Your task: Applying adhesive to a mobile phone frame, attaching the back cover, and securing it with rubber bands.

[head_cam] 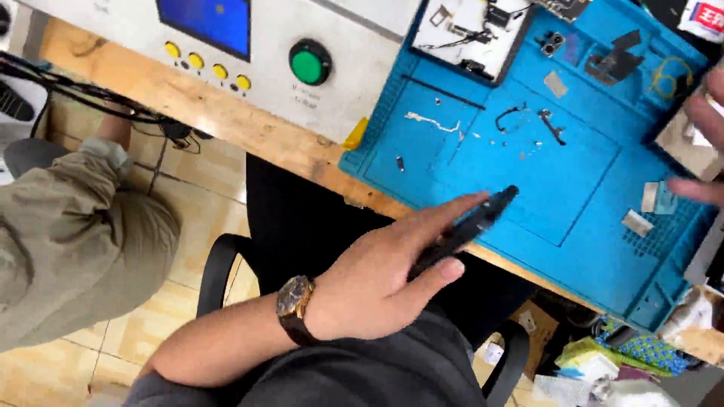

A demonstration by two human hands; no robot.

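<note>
My left hand (pixel 381 275), with a watch on its wrist, grips a slim black tool (pixel 467 226) whose tip rests over the near edge of a blue work mat (pixel 573 196). My right hand (pixel 705 143) shows only partly at the right edge; its fingers touch a small grey and teal part (pixel 658 197) and reach toward a flat pale piece (pixel 682 143) on the mat. Whether the right hand grips anything cannot be made out. On the mat lie small loose parts: a white ribbon strip (pixel 434 120), a black curved cable (pixel 513 114) and a dark bracket (pixel 553 126).
An opened flat device (pixel 471 34) lies at the mat's far edge. A grey machine panel (pixel 286 45) with a green button, yellow buttons and a blue screen sits on the wooden bench (pixel 226 113). Another person's legs (pixel 68 234) are at left. A black chair (pixel 226 264) is below me.
</note>
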